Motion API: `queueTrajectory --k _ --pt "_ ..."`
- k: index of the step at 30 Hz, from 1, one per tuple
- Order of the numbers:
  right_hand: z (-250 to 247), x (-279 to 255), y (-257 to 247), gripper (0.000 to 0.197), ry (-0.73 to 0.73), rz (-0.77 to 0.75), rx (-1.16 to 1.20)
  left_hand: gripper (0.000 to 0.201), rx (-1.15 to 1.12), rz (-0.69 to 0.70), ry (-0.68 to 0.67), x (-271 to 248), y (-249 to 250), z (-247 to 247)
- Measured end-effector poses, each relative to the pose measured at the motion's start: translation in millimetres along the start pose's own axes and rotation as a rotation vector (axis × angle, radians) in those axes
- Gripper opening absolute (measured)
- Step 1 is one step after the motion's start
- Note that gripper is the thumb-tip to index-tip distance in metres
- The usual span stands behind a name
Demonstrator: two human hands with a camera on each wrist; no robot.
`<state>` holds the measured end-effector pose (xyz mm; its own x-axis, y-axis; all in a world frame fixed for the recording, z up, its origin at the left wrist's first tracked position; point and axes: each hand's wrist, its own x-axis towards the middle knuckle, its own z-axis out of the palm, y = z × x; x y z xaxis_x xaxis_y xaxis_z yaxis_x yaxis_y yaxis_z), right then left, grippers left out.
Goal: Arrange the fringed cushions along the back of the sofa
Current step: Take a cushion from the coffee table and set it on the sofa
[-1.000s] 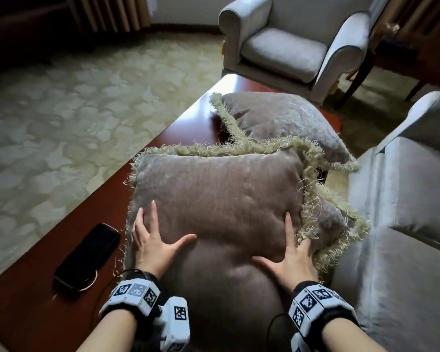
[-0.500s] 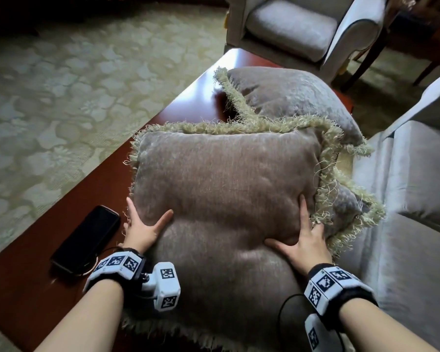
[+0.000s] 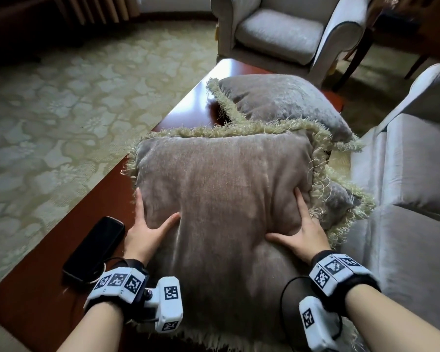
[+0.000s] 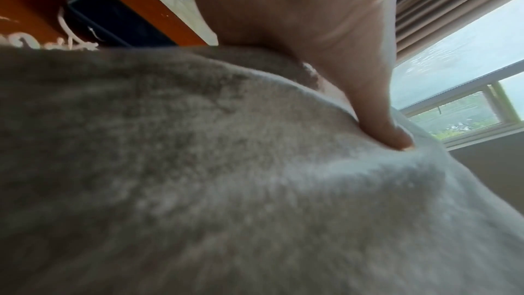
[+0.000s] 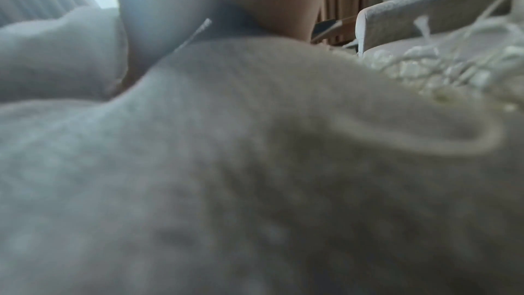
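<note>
sofa [image 3: 404, 174]: grey, at right, seat and front only; back out of frame, no cushion on it yet
worktop [image 3: 43, 280]: red-brown, glossy, beside sofa; carries the cushions
near cushion [image 3: 221, 199]: taupe, fringed, on top of the pile at the worktop's near end, both hands on it
far cushion [image 3: 277, 102]: same kind, flat at the worktop's far end, its edge under the near one's fringe
third cushion [image 3: 341, 201]: only a corner pokes out right, under the near cushion; rest hidden
left hand [image 3: 142, 232]: on the cushion's left side, thumb dug into the face, fingers [image 3: 139, 207] wrapping the edge, holding it
right hand [image 3: 302, 232]: spread flat on the right part of the face, fingers straight, thumb out, pressing, not pinching
phone [image 3: 94, 247]: black, left of the cushion, cable looped
handling: likely soft, light, bulky; dents under the thumb; best taken by both side edges, not by the loose fringe, which may snag
unclear: wrist views blurred, mostly fabric; left fingertips hidden
</note>
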<state>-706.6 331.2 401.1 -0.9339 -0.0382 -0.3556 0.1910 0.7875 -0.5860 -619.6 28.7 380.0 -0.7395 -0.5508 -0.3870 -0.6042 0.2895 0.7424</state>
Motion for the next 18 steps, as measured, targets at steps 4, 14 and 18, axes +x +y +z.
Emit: queueTrajectory --k 4,14,18 --pt "-21.9 -10.2 -13.9 0.121 0.020 -0.095 0.063 0.110 0.000 0.055 0.025 -23.5 32.7 -9.5" --pt "-150.6 -59.3 -0.7 0.114 0.205 -0.189 0.207 0.110 -0.039 0.304 -0.054 -90.8 158.5 4.2" --pt "-222.0 -89.0 40.8 0.116 0.351 -0.160 0.239 0.107 -0.060 0.409 -0.120 -121.1 218.8 55.1"
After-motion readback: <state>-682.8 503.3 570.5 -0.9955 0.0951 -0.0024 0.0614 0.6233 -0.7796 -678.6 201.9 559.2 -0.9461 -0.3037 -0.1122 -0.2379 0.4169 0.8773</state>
